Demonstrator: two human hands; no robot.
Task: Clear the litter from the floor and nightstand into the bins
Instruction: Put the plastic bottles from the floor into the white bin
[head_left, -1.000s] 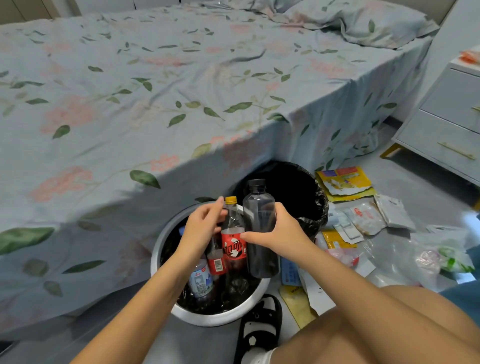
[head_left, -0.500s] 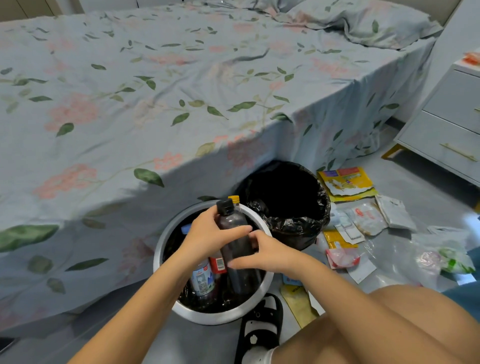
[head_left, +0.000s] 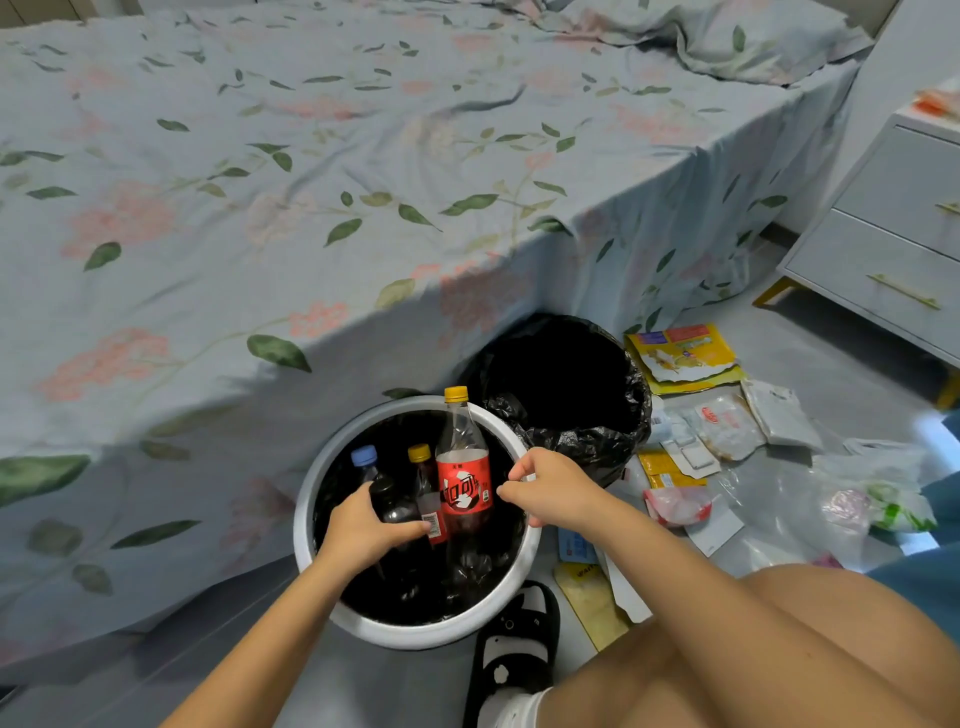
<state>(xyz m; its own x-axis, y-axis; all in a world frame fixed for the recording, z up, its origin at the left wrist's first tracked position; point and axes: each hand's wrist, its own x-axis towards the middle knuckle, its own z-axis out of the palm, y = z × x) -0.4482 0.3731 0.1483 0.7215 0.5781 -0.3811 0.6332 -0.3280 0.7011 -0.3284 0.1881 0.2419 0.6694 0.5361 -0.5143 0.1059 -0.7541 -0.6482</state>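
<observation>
Litter first: dark bottle (head_left: 392, 501) sits inside the white-rimmed bin (head_left: 415, 631), and my left hand (head_left: 363, 527) is wrapped around its body, fingers closed on it, cap end pointing up and away from me. Right hand (head_left: 550, 491) is over the bin's right rim, fingers loosely curled, gripping nothing, just beside the red-label bottle (head_left: 464, 480) but not clearly touching it.

Also inside that bin, all upright or leaning: red-label bottle with a yellow cap at centre, a smaller yellow-capped bottle (head_left: 423, 488) just left of it, a blue-capped bottle (head_left: 364, 460) further left, behind my left hand.

Relative to the white-rimmed bin:
- black-lined bin (head_left: 566, 384) touching or nearly touching it on the far right side; can't see any contents.
- right of both bins, scattered on the grey floor (head_left: 841, 374): torn yellow packet (head_left: 683, 356), clear and white wrappers (head_left: 737, 423), a red-and-clear pouch (head_left: 675, 506), crumpled clear plastic bag (head_left: 862, 493), paper scraps.
- near side: black slipper (head_left: 514, 649) on my foot, touching the rim; my bare knee to the right of it.
- far and left: bed with a grey floral sheet (head_left: 311, 182) hanging to the floor.
- far right: white nightstand (head_left: 883, 249) with gold drawer handles; something orange (head_left: 935, 101) on top, too blurred to identify.
</observation>
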